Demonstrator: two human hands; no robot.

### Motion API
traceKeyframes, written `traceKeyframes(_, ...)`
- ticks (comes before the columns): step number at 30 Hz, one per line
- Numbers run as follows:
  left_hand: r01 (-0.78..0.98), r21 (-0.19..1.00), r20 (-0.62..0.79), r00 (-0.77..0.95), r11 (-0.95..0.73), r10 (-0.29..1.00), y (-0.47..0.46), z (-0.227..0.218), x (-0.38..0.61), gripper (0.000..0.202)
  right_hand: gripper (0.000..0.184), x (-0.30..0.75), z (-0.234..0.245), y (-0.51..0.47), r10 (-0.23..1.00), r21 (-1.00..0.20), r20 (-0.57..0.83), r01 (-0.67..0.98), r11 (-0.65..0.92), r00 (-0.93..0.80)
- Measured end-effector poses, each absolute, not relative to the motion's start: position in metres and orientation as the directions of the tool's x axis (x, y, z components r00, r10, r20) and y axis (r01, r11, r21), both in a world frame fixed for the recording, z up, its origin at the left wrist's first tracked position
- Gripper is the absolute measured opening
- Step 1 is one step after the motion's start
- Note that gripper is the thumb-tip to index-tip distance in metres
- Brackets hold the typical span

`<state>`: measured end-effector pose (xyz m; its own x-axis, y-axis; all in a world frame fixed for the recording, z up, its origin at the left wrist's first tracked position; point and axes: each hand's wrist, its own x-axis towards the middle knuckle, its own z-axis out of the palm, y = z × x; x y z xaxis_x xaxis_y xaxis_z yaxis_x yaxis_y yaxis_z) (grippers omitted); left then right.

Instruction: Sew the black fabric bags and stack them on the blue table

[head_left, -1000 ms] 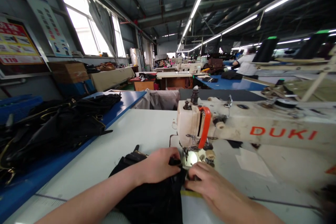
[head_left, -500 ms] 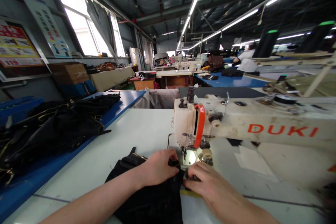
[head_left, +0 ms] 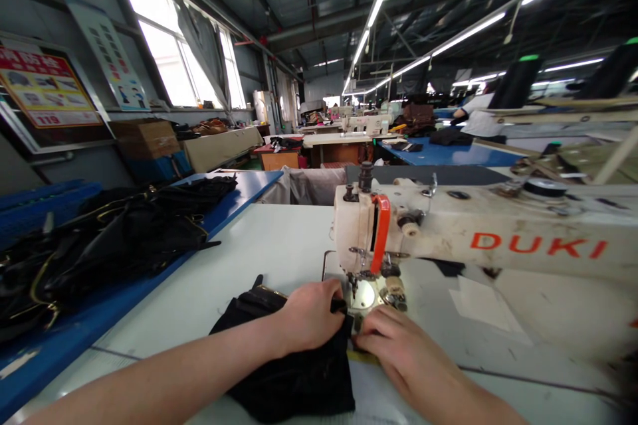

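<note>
A piece of black fabric [head_left: 294, 378] with a gold zipper edge lies on the white sewing table [head_left: 259, 246], just in front of the needle of a cream sewing machine [head_left: 448, 232] marked DUKI. My left hand [head_left: 312, 315] rests on the fabric's top, fingers curled and pinching its edge by the presser foot. Beside it, my right hand [head_left: 399, 345] presses the fabric's right edge close under the needle, fingers closed on it.
A heap of black bags with gold trim [head_left: 114, 239] lies on the blue table [head_left: 239, 189] to the left. A grey bin [head_left: 309, 186] stands behind the sewing table. Further back are more sewing stations and a person in white [head_left: 481, 119].
Both hands stay at the needle, holding the fabric. The camera has shifted slightly, so the scene sits a little further right and lower.
</note>
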<state>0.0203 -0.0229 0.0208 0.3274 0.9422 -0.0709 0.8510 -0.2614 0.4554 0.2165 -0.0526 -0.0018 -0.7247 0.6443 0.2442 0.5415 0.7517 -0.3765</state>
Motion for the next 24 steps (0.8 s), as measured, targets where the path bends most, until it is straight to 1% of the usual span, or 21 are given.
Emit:
traceKeyframes(2,0.858,0.443,-0.080,0.328,-0.261,0.941,-0.024,0.022,0.021,0.020,0.027,0.215,-0.001,-0.054,0.671,-0.406,0.282,0.548,0.731,-0.686)
traceKeyframes(5,0.861,0.437,-0.080,0.325,-0.260,0.942,-0.024,0.023,0.021,0.019,0.027,0.212,-0.001,-0.054,0.697,-0.411,0.310,0.570,0.712,-0.647)
traceKeyframes(14,0.857,0.436,-0.043,0.323,-0.273,0.945,-0.024,0.017,0.018,0.019,0.026,0.209,-0.003,-0.058,0.693,-0.354,0.290,0.599,0.719,-0.660)
traceKeyframes(17,0.862,0.428,-0.026,0.314,-0.273,0.949,-0.023,0.014,0.018,0.020,0.024,0.209,-0.003,-0.059,0.689,-0.351,0.295,0.595,0.723,-0.662)
traceKeyframes(21,0.863,0.419,-0.007,0.312,-0.280,0.950,-0.024,0.010,0.018,0.018,0.026,0.209,-0.003,-0.059,0.699,-0.346,0.275,0.610,0.713,-0.661)
traceKeyframes(24,0.866,0.406,0.014,0.315,-0.293,0.949,-0.025,0.008,0.018,0.017,0.026,0.207,-0.005,-0.058,0.700,-0.302,0.254,0.633,0.713,-0.667)
